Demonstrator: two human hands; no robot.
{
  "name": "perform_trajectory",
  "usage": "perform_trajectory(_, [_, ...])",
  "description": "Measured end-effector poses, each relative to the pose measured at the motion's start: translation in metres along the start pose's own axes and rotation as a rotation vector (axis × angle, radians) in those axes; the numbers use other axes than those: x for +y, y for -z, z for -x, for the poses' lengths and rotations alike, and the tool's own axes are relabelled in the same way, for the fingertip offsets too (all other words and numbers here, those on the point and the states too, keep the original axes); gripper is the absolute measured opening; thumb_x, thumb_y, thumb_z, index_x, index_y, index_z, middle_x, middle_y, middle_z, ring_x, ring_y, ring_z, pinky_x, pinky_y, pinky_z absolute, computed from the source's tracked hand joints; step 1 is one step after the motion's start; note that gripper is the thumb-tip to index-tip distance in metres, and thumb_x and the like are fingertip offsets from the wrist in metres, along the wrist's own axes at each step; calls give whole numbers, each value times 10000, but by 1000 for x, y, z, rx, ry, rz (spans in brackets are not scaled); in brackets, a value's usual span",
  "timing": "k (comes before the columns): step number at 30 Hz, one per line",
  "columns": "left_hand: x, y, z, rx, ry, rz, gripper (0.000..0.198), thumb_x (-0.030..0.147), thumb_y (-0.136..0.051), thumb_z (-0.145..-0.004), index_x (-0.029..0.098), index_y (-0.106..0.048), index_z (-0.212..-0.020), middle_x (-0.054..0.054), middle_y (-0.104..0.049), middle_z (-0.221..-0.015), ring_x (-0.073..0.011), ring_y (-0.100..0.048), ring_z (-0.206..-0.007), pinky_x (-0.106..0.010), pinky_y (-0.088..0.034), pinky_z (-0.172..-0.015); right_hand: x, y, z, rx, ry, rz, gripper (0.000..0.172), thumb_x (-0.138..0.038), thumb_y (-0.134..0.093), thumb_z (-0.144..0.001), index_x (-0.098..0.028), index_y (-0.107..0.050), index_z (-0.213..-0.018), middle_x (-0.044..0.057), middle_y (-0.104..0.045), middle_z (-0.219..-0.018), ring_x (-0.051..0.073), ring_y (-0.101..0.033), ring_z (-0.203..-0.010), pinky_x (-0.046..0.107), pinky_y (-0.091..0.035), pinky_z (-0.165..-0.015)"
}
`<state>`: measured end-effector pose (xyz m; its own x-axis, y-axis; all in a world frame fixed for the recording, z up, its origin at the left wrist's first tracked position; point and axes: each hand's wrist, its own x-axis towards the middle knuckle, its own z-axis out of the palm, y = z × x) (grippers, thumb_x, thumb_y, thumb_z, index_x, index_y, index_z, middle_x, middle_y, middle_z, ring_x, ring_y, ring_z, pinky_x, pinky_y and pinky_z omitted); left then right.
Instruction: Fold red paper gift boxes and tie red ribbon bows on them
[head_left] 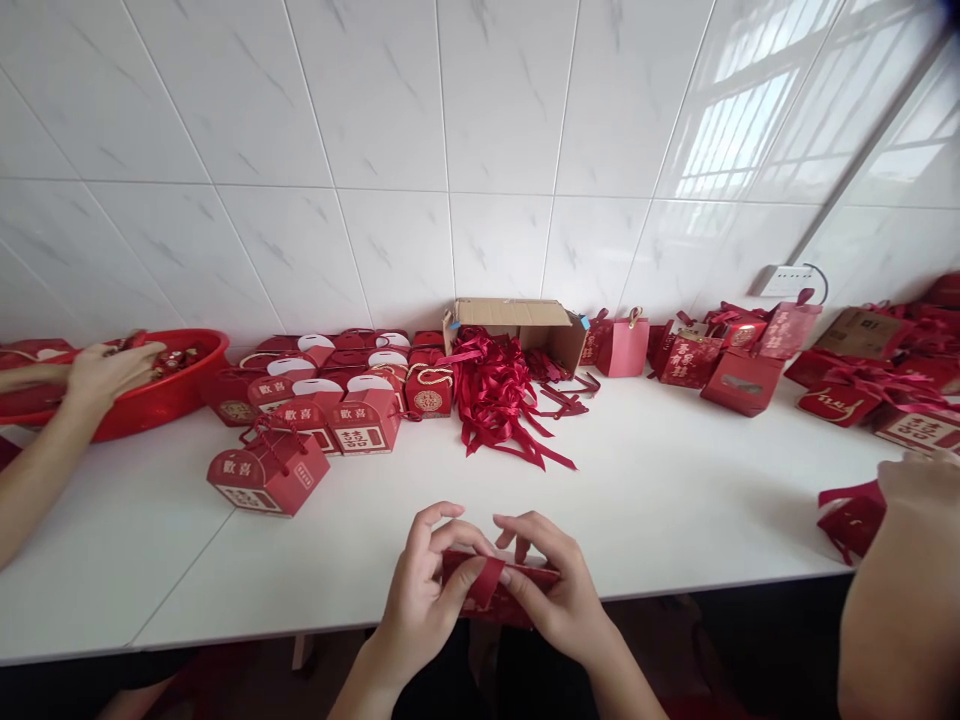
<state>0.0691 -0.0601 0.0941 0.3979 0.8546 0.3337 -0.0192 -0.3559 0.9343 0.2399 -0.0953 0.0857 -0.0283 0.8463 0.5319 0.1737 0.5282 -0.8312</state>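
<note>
Over the front edge of the table, my left hand (435, 575) and my right hand (551, 580) grip a red gift box (514, 603) between them. A red ribbon (486, 582) crosses the top of the box, pinched between my two thumbs. Both hands are closed, with the fingertips curled over the far side. Much of the box is hidden behind my hands. Beyond them a heap of loose red ribbons (495, 395) spills from an open cardboard box (517, 313).
Red gift boxes (365, 415) stand in rows at the back left, with one box (268, 475) nearer. A person's hand (112, 372) reaches over a red basin (202, 360). More gift boxes (742, 380) sit right, where another person's hand (919, 485) handles a beribboned box (851, 520).
</note>
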Motion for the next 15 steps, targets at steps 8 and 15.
perform_trajectory(8, [-3,-5,-2,43,-5,51,342,260,-550,-909,278,-304,-1146,25,-672,-808,-121,-646,-778,-246,-532,-735,1,-2,0,16,-28,13,145,-172,-592,-837,-210,-662,-959,44,-594,-840,157,-572,-744,286,-482,-651])
perform_trajectory(15, [-9,-7,-2,122,38,84,369,267,-567,-894,255,-298,-1147,-2,-669,-798,-145,-645,-741,-257,-542,-664,11,-9,0,153,15,71,30,-168,-615,-813,-194,-602,-817,32,-542,-836,158,-562,-777,293,-471,-690])
